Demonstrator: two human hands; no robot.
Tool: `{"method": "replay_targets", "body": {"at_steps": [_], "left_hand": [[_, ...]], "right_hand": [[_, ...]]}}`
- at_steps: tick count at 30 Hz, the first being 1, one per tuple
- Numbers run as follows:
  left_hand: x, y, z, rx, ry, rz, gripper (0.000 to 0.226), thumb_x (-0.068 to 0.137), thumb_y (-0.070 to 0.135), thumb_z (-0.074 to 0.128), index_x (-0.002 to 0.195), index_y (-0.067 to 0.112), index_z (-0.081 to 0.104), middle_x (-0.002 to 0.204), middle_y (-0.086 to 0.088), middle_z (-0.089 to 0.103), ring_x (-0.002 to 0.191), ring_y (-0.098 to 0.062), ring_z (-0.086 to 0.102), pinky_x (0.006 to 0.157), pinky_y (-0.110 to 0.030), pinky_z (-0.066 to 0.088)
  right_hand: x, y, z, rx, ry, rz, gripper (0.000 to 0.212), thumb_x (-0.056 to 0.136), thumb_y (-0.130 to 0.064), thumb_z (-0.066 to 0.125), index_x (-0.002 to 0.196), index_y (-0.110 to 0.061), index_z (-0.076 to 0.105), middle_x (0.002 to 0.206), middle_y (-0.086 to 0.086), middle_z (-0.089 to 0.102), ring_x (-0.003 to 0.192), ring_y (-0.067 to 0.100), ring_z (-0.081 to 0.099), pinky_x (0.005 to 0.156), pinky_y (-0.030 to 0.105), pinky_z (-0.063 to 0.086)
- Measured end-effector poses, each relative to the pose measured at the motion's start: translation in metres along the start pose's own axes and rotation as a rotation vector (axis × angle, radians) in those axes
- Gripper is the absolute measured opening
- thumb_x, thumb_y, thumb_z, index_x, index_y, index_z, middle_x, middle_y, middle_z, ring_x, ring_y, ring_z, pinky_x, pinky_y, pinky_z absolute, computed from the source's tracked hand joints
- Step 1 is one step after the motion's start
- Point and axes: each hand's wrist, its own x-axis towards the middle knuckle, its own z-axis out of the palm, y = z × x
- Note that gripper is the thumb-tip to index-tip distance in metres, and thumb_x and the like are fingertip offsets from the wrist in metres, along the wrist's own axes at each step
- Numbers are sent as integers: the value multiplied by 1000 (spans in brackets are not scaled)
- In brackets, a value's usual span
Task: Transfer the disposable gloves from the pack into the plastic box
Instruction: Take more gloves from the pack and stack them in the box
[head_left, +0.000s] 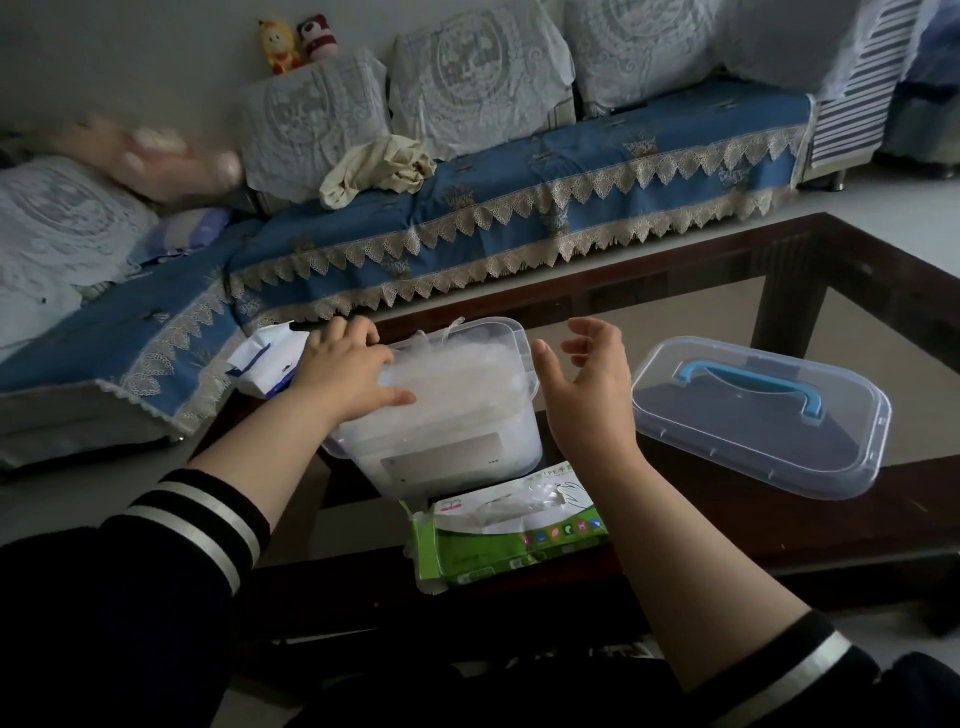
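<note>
- Plastic box (441, 415) sits on the counter (883, 291), centre-left, open at the top. It is packed with a pale, crinkled mass of disposable gloves (457, 374), heaped close to the rim; a few loose ends stick up at the far edge.
- My left hand (345, 371) lies flat on top of the gloves, fingers straight and spread, pressing them down. It grips nothing.
- My right hand (584, 384) hovers just right of the box, clear of it, fingers apart and loosely bent, holding nothing.
- The pack (511, 525), green and white, lies near me in front of the box, torn open on top. A little clear film shows in the opening; I cannot tell if any gloves remain inside.
- Lid (761, 415), clear with a blue handle, rests on the counter well right of the box, not yet fitted.
- Judgement: the transfer looks nearly or wholly done. Left to do, likely: tamp the heap, check the pack for leftovers, perhaps close the lid.
- A white and blue packet (270, 361) lies just left of the box, partly behind my left hand.
</note>
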Motion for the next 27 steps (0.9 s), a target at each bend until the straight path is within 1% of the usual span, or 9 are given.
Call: {"method": "replay_targets", "body": {"at_steps": [2,6,11,15,17,19,22,24,27], "left_hand": [[0,2,-8,-42,37,26,60,82,68,57,129,31,58,125,0,43,120,-23,33,100,-38,30],[-2,11,-14,-331,42,71,40,86,41,70,121,24,63,109,3,53,103,-17,50,85,-33,42],[0,30,-4,-568,-88,38,39,88,30,69,125,27,57,117,5,56,91,-11,54,77,-30,46],[7,41,8,-611,-228,-4,51,90,33,66,137,27,48,135,-2,51,103,-14,51,80,-29,47],[10,46,8,-604,-358,-14,62,91,42,62,147,31,37,145,-2,43,112,-18,50,78,-30,49],[15,52,7,-553,-503,1,64,95,48,53,151,33,27,152,-1,35,126,-25,46,86,-37,49],[21,61,13,-554,-656,-9,55,102,38,42,153,24,26,160,-4,22,143,-29,27,114,-44,27],[22,67,14,-573,-709,-31,54,104,37,36,155,25,21,163,-4,11,148,-30,14,118,-44,14],[25,71,11,-542,-725,44,54,105,30,38,155,25,19,163,-1,11,148,-27,14,118,-42,15]], "right_hand": [[0,0,0,-8,-2,4,43,91,-37,60,126,-19,45,114,-6,50,111,13,47,93,31,43],[0,1,2,-34,-5,1,43,91,-38,60,126,-19,46,117,-4,52,111,13,48,93,32,43],[0,1,2,-31,-30,11,41,91,-39,59,125,-20,46,116,-5,52,111,13,49,93,33,45],[-1,2,2,-32,-70,25,39,91,-39,59,124,-20,47,114,-7,52,111,13,50,94,37,47],[-1,3,0,-36,-82,26,39,91,-39,59,123,-21,47,113,-6,53,111,13,50,94,38,47],[1,4,0,-43,-91,29,39,91,-39,59,124,-21,47,114,-5,53,111,13,50,94,39,48],[2,6,-1,-56,-103,32,40,92,-40,58,125,-20,47,115,-4,53,111,13,50,94,40,48],[3,7,-2,-68,-115,35,41,92,-41,58,125,-21,47,117,-4,53,112,13,50,93,41,49],[5,8,-4,-93,-147,40,41,91,-42,57,125,-22,47,117,-5,52,111,13,51,93,41,49]]}}
